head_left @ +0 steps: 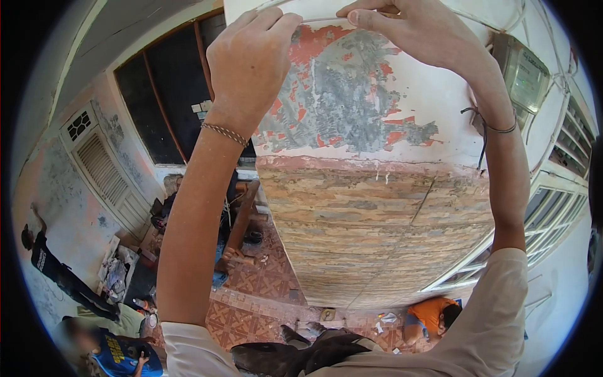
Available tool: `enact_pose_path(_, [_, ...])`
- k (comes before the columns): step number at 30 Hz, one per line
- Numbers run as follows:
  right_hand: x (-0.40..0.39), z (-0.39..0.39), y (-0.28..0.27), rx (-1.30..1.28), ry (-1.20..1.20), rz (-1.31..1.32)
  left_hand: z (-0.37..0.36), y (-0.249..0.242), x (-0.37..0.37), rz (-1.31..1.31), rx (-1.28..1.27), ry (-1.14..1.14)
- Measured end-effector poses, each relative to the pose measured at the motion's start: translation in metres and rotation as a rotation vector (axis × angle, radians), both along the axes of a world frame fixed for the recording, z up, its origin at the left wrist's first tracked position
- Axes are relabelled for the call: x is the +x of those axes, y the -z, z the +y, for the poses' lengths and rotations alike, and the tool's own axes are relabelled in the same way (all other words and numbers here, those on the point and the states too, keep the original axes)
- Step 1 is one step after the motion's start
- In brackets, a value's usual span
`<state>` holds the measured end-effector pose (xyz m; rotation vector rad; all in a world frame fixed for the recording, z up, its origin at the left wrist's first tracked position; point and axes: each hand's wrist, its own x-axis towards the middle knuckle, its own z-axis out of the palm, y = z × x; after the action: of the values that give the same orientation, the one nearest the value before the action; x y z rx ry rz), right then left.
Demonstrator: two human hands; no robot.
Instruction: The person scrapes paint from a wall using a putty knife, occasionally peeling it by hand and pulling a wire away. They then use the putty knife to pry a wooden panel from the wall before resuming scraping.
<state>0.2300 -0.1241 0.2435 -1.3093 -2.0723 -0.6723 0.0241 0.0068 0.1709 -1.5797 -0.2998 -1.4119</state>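
Note:
Both arms reach up to the top of a wall corner. My left hand is closed, its fingertips on a thin white cable that runs across the wall. To the right, my right hand pinches the same cable between thumb and fingers. Part of the cable is hidden behind the fingers and the frame's upper edge. Just below lies a wall patch of peeled paint, grey with red flakes. A braided band circles my left wrist and a dark cord my right.
An electricity meter box hangs at right, with loose cables above it. Stone-look tiles cover the lower wall. Below right crouches a person in orange. Two people are at lower left, one reaching to the wall. Clutter lies on the floor.

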Motion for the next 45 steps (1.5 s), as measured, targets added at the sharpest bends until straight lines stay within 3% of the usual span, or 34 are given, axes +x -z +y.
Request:
enact_pose_path(3, [0.011, -0.009, -0.001, 0.060, -0.064, -0.039, -0.008, 0.001, 0.015, -0.004, 0.017, 0.017])
enact_pose_path(6, [0.003, -0.035, -0.003, -0.085, 0.139, 0.012, -0.012, 0.000, 0.030, -0.026, 0.018, 0.038])
enact_pose_path(9, [0.021, -0.055, 0.003, 0.094, 0.098, -0.084, -0.022, -0.004, 0.052, -0.044, 0.088, 0.074])
enact_pose_path(11, [0.042, -0.053, -0.005, -0.110, 0.252, 0.078, -0.031, -0.003, 0.066, -0.025, 0.038, 0.083])
enact_pose_path(14, [0.030, -0.083, -0.011, -0.166, 0.482, 0.084, -0.041, -0.004, 0.090, -0.032, -0.007, 0.110])
enact_pose_path(15, [0.045, -0.079, -0.005, -0.163, 0.485, 0.081, -0.044, -0.005, 0.097, -0.035, -0.004, 0.113])
enact_pose_path(17, [0.097, -0.073, 0.016, 0.184, 0.215, -0.065, -0.052, -0.005, 0.112, -0.014, -0.053, 0.132])
enact_pose_path(24, [0.148, -0.114, 0.030, 0.096, 0.316, 0.166, -0.077, -0.009, 0.167, 0.075, -0.037, 0.238])
enact_pose_path(30, [0.138, -0.118, 0.036, 0.021, 0.252, 0.200, -0.080, -0.006, 0.160, 0.145, -0.052, 0.227])
enact_pose_path(32, [0.139, -0.114, 0.055, 0.127, 0.203, 0.137, -0.080, 0.005, 0.152, 0.207, -0.155, 0.303])
enact_pose_path(34, [0.113, -0.123, 0.082, 0.094, 0.240, 0.445, -0.068, 0.024, 0.137, 0.063, -0.060, 0.495])
enact_pose_path(36, [0.098, -0.119, 0.126, 0.170, 0.186, 0.530, -0.066, 0.055, 0.104, 0.000, -0.159, 0.484])
enact_pose_path(38, [0.090, -0.113, 0.173, 0.092, 0.201, 0.724, -0.058, 0.092, 0.075, -0.004, -0.379, 0.502])
enact_pose_path(40, [0.075, -0.098, 0.213, 0.095, 0.108, 0.922, -0.052, 0.126, 0.062, -0.096, -0.648, 0.659])
enact_pose_path(43, [0.056, -0.079, 0.254, 0.059, -0.068, 1.135, -0.046, 0.154, 0.044, -0.008, -0.847, 0.523])
enact_pose_path(45, [0.044, -0.072, 0.278, -0.010, -0.238, 1.470, -0.035, 0.173, 0.037, 0.072, -0.862, 0.477])
